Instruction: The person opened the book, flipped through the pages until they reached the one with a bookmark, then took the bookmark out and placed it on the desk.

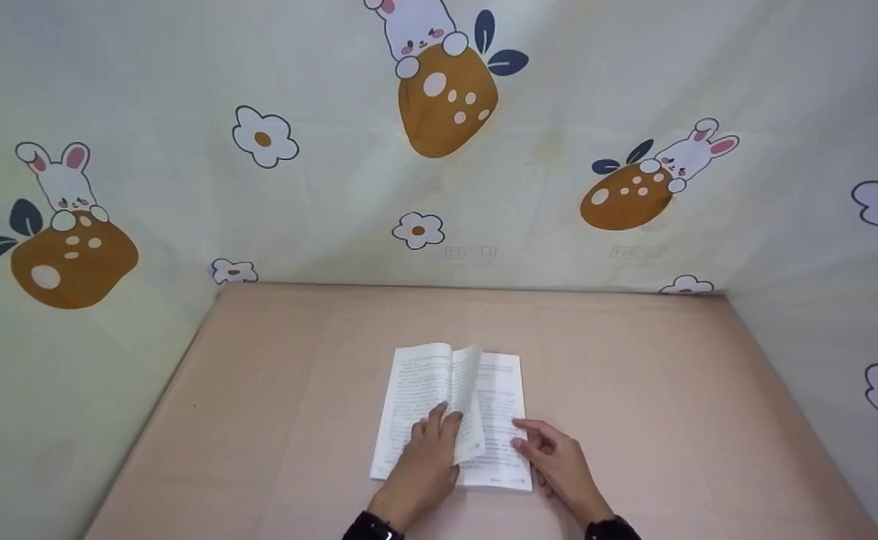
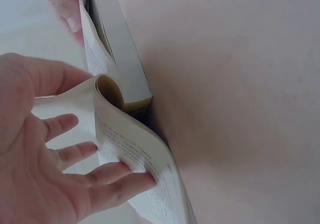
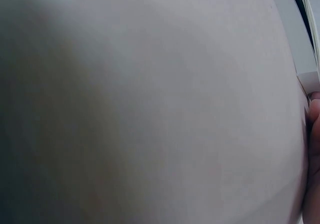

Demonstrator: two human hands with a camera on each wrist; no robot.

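An open book [image 1: 498,405] with printed text lies on the table, one page [image 1: 468,420] standing half turned near its middle. My left hand [image 1: 424,454] is over the middle, its fingers spread against the left-hand page. In the left wrist view, the left thumb lies by the fold of a curled page [image 2: 107,92], while the other fingertips touch the printed sheet. At the book's right edge, my right hand [image 1: 558,457] has thumb and index fingertips on the page margin, its other fingers curled beside the edge. Only part of that hand shows in the right wrist view.
A pinkish-tan cover lies over the table [image 1: 259,390]. Behind and at both sides hangs a pale cloth [image 1: 319,210] printed with rabbits, orange fruit and flowers. Dark cuffs [image 1: 611,527] show at both wrists.
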